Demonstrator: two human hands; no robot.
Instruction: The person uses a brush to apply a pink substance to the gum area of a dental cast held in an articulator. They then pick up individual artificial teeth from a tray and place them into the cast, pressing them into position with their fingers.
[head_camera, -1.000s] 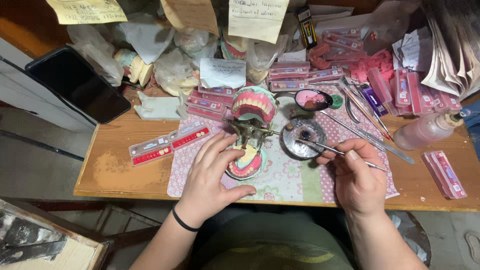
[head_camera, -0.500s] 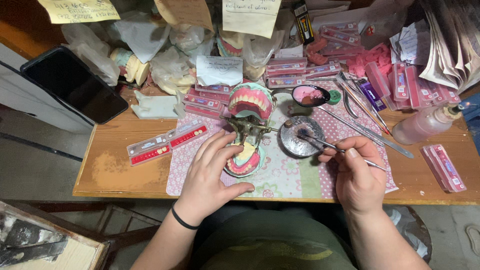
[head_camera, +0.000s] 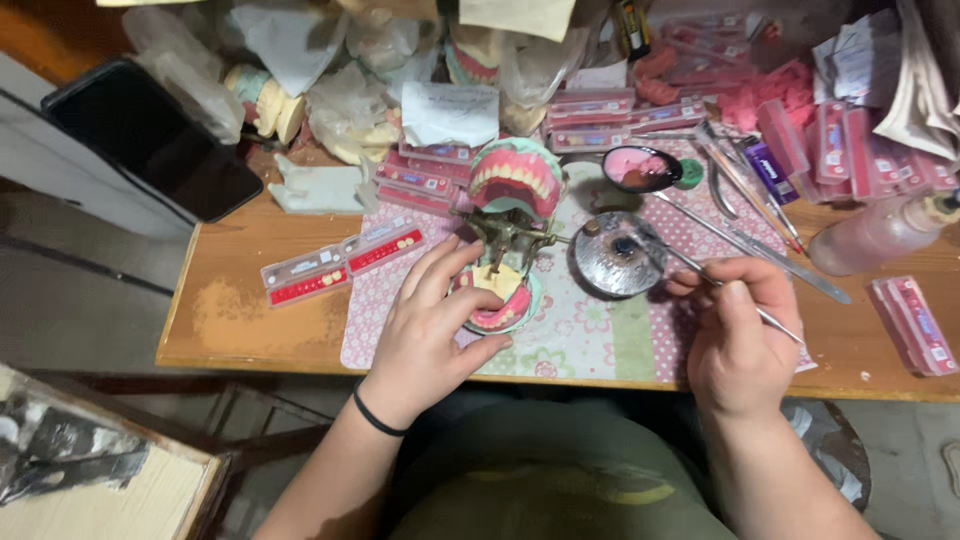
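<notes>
Our left hand (head_camera: 432, 325) curls around the lower half of a denture model (head_camera: 500, 298) mounted in a metal articulator (head_camera: 510, 232), the fingers wrapped over its near edge and the thumb pressed against its right side, so the pink base with its pale teeth sits held in our grip on the patterned cloth (head_camera: 585, 335) near the front edge of the wooden table (head_camera: 250, 310). The upper half of the model (head_camera: 515, 178), pink gums and a full arch of white teeth, is swung open and tilted back just beyond our fingers. Our right hand (head_camera: 740, 335) pinches a thin metal instrument (head_camera: 700, 272) between thumb and fingertips, closed narrowly like a pen grip; its tip reaches into a small round metal dish (head_camera: 612, 255) lying on the cloth just to the right of the articulator. Beyond that dish sits a small bowl of pink wax (head_camera: 640, 168), and several more metal tools (head_camera: 745, 205) lie to its right. A strip of red tooth cards (head_camera: 340, 262) lies left of our left hand, a dark phone (head_camera: 150, 140) rests at the far left, and a plastic bottle (head_camera: 880, 232) lies at the right end among stacked pink boxes (head_camera: 840, 135).
</notes>
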